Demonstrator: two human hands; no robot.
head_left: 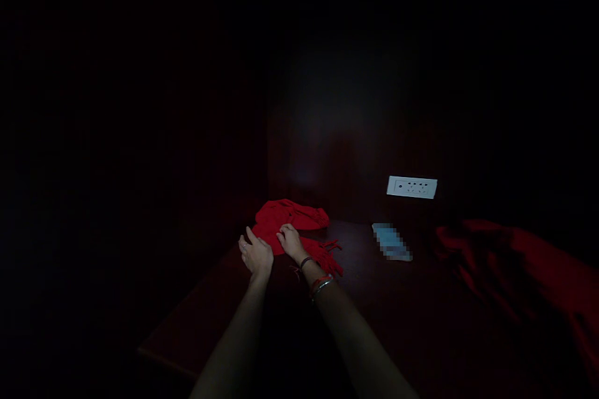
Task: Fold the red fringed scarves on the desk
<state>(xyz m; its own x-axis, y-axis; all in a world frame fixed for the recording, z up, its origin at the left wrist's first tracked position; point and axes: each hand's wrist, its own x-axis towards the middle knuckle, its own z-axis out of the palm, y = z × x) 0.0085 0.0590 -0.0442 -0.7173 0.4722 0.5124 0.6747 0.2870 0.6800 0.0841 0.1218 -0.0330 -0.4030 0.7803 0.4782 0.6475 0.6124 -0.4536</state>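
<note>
A red fringed scarf (pixel 270 230) lies bunched in loose folds on a dark wooden tabletop (pixel 355 280), its tassels spread to the right. At the scarf's left front edge is my left hand (pixel 256 255), a ring on one finger, its thumb and fingers apart. My right hand (pixel 292 243) is over the middle of the scarf, with bent fingers closed on the cloth. Bracelets circle my right wrist. Part of the scarf is hidden behind both hands.
A blurred-out, phone-shaped object (pixel 392 242) lies right of the scarf. Above it, a white socket panel (pixel 412 187) is on the back wall. More red cloth (pixel 528 262) is heaped at the right. The surroundings are very dark.
</note>
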